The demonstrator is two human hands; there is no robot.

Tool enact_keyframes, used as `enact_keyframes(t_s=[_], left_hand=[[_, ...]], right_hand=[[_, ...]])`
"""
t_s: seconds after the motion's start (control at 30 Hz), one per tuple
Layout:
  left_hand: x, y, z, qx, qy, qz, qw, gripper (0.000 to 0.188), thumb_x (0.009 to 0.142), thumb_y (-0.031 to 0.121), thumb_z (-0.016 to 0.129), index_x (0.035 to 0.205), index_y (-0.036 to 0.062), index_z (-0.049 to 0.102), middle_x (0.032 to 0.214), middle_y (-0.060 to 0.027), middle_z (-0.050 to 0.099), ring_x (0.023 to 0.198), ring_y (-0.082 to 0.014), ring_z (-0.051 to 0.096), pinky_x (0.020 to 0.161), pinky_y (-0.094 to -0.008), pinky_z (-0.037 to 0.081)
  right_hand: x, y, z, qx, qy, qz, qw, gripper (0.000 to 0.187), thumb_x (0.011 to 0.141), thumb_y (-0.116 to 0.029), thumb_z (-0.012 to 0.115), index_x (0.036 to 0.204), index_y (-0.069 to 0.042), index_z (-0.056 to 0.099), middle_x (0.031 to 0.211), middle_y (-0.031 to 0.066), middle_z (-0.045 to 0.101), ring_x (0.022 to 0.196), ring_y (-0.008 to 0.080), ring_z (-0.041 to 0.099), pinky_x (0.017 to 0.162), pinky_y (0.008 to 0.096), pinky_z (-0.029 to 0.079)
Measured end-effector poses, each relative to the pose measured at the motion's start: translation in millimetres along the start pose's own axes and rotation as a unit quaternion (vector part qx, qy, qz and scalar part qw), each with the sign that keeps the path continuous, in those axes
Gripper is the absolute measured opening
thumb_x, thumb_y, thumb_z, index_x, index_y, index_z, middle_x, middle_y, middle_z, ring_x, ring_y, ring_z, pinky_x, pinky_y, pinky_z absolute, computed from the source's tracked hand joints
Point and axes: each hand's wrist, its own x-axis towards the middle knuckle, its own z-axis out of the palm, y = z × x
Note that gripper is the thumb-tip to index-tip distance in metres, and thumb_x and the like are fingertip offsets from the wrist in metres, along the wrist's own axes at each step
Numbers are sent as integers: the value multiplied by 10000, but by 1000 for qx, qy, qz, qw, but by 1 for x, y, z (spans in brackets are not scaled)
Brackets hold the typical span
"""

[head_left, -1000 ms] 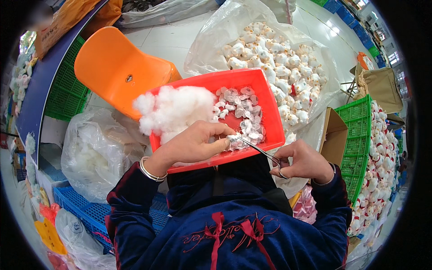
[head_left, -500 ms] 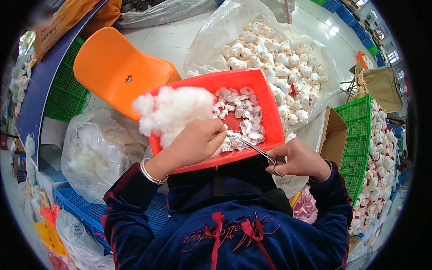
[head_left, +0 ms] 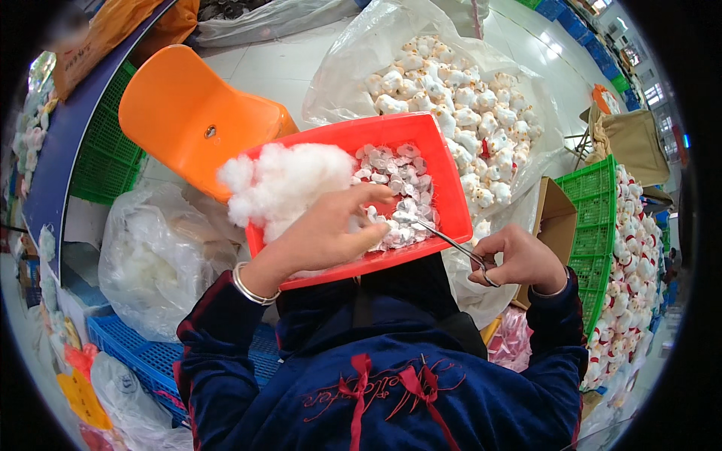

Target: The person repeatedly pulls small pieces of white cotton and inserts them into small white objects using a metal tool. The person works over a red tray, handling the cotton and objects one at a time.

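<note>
A red plastic tray (head_left: 444,169) rests on my lap, holding a heap of white stuffing (head_left: 282,180) on its left and several small white fabric pieces (head_left: 395,169) on its right. My left hand (head_left: 327,233) reaches into the tray and pinches one of the small pieces at its fingertips. My right hand (head_left: 519,259) sits just off the tray's right corner, shut on long metal forceps (head_left: 451,240) whose tips point into the pile beside my left fingers.
An orange plastic chair (head_left: 192,120) stands behind the tray. A clear bag of small white plush toys (head_left: 459,98) lies beyond it. A green crate (head_left: 594,225) with more toys, a cardboard box (head_left: 553,210), a bag of stuffing (head_left: 150,259) and blue crates (head_left: 143,353) surround me.
My left hand has shifted slightly right inside the tray toward the forceps tips. My right hand has held nearly still.
</note>
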Motion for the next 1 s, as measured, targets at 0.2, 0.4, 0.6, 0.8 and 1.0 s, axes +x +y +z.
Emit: enact_keyframes(t_s=[0.2,0.4,0.6,0.8,1.0], left_hand=[[12,5,23,2,-45,-2,999,280,947,132,692,1169,-36,715,816,-101,736,705,-123,679,655,-294,520],[14,13,22,11,-96,-78,992,172,915,59,648,998,-44,758,730,-108,706,667,-112,660,617,-289,497],[3,-15,3,-5,-44,-120,992,220,898,15,589,1027,-35,760,867,-111,764,820,-137,705,750,-284,544],[8,6,11,-7,-29,-35,999,250,920,93,658,1111,-44,742,955,-130,775,847,-183,714,789,-309,552],[12,3,8,-33,-40,-95,994,221,955,128,694,1064,-58,744,947,-103,767,843,-136,687,793,-301,548]], right_hand=[[1,-8,2,-58,5,-17,998,218,827,-166,826,825,7,694,574,54,522,530,105,460,525,318,380],[2,-13,3,-88,0,-4,996,211,820,-182,829,845,-7,714,563,60,509,519,115,466,515,330,374],[-7,1,-5,-72,9,-6,997,202,814,-179,825,852,-8,725,559,64,509,510,125,465,515,329,375],[3,-7,-7,-79,-2,-4,997,204,805,-180,825,845,-4,728,558,71,505,506,139,461,519,331,384],[12,-4,-10,-126,35,-68,989,299,794,-243,866,934,-10,740,666,109,615,581,200,575,574,354,453]])
